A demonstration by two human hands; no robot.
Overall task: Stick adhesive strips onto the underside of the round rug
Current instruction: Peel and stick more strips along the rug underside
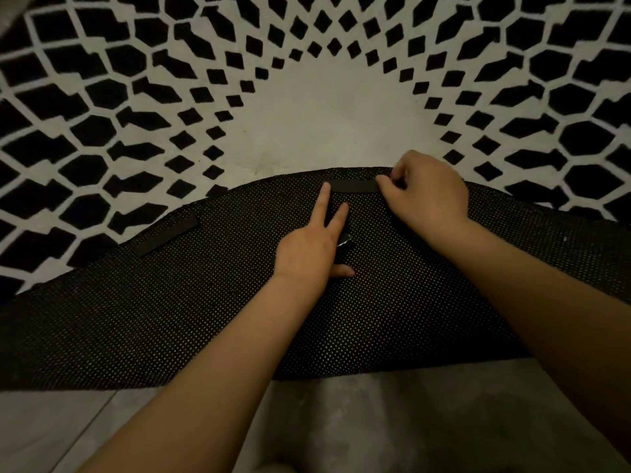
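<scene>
The round black-and-white patterned rug (307,107) is lying on the grey tiled floor (375,421) with its near edge folded over, showing the dark dotted underside (170,319). Near that fold's edge at twelve o'clock, a black adhesive strip (355,186) is lying with its long axis running nine to three. The right hand (426,196) is pinching its three o'clock end; the left hand (314,244), fingers straight, is pressing its nine o'clock end. Another black strip (167,235) is sitting at ten o'clock.
</scene>
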